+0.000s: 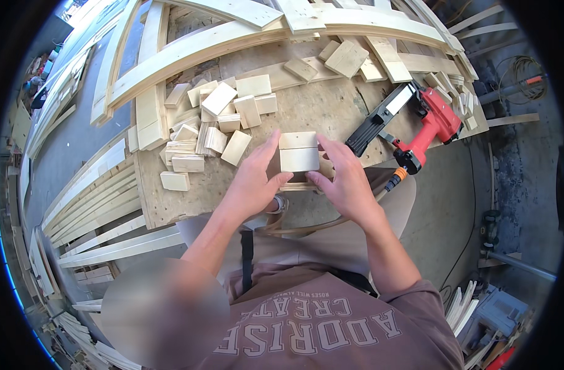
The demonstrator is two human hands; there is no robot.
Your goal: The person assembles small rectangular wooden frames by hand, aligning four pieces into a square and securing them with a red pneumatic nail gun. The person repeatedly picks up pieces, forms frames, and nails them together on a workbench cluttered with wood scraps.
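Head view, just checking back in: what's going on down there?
A person's left hand and right hand are on either side of small pale wood pieces at the near edge of the bench; how firmly they grip isn't clear. A loose heap of blocks lies to the left. The red nail gun rests to the right, with neither hand on it.

And here's the brownish-mauve shirt (418,336), pale outlined block lettering (324,328) across it, well below the left hand (254,169)! Short sleeve (425,305) down from the right hand (345,176), light beige trousers (400,200) just beside; black strap (247,262) below the left.
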